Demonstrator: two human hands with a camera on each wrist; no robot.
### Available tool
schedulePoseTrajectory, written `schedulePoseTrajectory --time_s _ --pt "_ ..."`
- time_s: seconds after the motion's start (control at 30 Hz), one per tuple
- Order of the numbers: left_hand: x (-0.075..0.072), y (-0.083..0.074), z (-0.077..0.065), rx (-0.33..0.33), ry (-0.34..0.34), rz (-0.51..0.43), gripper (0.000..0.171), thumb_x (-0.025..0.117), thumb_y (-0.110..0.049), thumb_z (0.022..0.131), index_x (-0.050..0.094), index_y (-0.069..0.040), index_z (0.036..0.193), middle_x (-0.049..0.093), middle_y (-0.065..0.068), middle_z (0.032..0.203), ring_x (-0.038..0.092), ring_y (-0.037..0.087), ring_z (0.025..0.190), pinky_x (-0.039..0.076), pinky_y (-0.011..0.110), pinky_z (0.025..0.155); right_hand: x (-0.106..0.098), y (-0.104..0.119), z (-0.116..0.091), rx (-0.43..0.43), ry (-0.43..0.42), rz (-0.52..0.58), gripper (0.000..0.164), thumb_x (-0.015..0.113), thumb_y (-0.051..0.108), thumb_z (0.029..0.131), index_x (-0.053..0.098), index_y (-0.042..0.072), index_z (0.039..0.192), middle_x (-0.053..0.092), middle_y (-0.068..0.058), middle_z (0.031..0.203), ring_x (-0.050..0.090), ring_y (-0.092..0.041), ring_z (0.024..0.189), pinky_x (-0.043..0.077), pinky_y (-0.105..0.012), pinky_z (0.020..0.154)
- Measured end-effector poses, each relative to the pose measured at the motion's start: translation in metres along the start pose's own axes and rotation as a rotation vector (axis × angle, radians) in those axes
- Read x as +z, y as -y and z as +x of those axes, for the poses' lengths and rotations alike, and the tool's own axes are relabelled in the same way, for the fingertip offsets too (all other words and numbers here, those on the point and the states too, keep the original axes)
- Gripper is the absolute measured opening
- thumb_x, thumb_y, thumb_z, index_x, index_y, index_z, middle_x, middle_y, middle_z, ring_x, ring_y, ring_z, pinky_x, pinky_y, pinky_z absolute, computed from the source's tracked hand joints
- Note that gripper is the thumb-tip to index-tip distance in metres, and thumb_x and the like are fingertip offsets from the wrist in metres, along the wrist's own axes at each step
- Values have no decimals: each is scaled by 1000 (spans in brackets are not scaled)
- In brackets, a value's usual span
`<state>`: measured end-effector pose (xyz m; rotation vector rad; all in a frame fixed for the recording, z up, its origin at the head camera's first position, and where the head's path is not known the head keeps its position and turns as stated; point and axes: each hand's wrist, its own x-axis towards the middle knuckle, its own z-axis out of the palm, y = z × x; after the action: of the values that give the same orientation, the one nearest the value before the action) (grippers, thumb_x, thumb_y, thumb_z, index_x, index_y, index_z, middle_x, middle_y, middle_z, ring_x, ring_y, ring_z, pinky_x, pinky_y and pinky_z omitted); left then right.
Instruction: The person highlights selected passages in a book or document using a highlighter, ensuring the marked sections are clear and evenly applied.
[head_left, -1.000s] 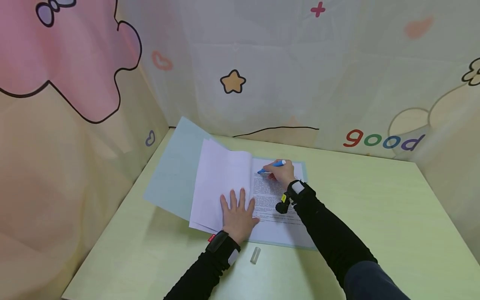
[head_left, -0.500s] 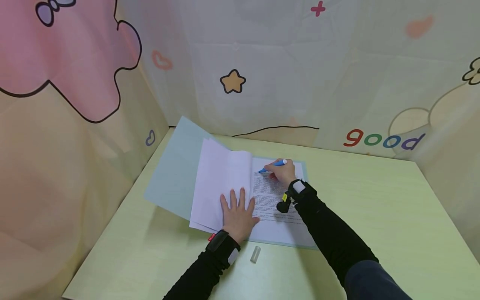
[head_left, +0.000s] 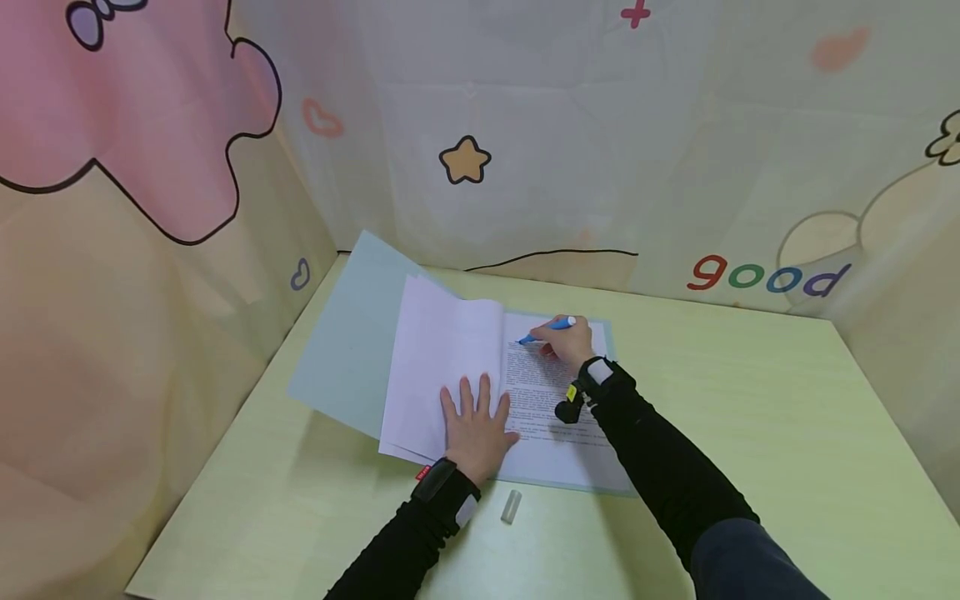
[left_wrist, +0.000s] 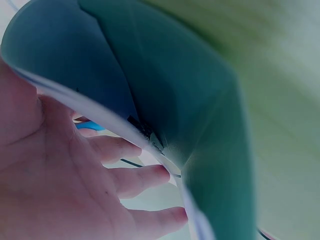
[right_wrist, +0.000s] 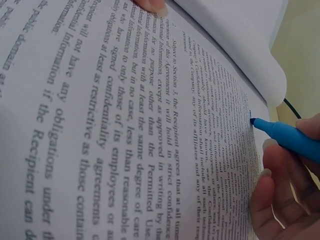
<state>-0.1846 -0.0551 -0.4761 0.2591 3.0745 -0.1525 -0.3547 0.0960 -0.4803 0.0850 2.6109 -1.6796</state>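
Note:
A blue highlighter [right_wrist: 295, 140] is pinched by my right hand [head_left: 567, 342], its tip on the upper text lines of a printed page [head_left: 543, 458]. In the right wrist view a short blue stroke shows beside that tip. My left hand [head_left: 476, 433] lies with fingers spread across the turned-over white sheets [head_left: 450, 342] and the inner edge of the printed page, its thumb toward the text. Those sheets belong to a light blue folder [head_left: 341, 354], whose cover is opened to the left. The left wrist view shows the folder's bluish-green underside [left_wrist: 215, 150] close up.
A small translucent cap [head_left: 511, 507] lies on the pale yellow-green table [head_left: 750, 417], just in front of the folder. Printed curtains [head_left: 525, 167] stand along the table's back and left edges. A small black camera [head_left: 570, 408] hangs from the right wrist strap over the page.
My right hand has moved slightly to the right with the highlighter, its tip travelling along the text near the top of the page. The left hand stays in place.

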Motion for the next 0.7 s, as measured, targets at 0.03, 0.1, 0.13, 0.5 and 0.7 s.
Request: schedulePoseTrajectory --time_s 0.03,0.1,0.13,0.5,0.7 --pt "0 0 0 -2 0 -2 63 41 -56 90 36 -24 144 24 16 154 16 43 136 17 64 106 0 0 0 -1 0 -1 23 74 23 75 68 1 79 73 -24 84 66 -23 58 51 -26 48" --pt "0 0 0 -4 -4 -2 62 41 -56 90 36 -24 143 24 15 154 17 42 136 18 64 106 -1 0 0 -4 1 -5 23 74 23 75 67 1 79 73 -25 84 67 -23 57 52 -26 47" --pt "1 0 0 -6 -5 -1 62 41 -56 90 36 -24 143 24 15 154 17 42 136 18 64 106 -1 0 0 -5 1 -10 23 74 23 75 67 1 79 73 -25 84 67 -23 58 52 -26 47" --pt "1 0 0 -2 -19 -8 63 41 -56 90 37 -24 143 25 16 154 18 43 136 18 64 105 -4 -1 -2 -4 -7 -11 25 73 22 77 67 -2 82 73 -24 86 66 -24 58 49 -25 46" --pt "3 0 0 1 -21 -11 63 41 -56 90 37 -24 143 25 16 154 18 43 136 18 65 105 -7 -3 -1 0 -1 2 24 73 22 76 67 -1 81 72 -25 88 66 -26 60 49 -26 46"
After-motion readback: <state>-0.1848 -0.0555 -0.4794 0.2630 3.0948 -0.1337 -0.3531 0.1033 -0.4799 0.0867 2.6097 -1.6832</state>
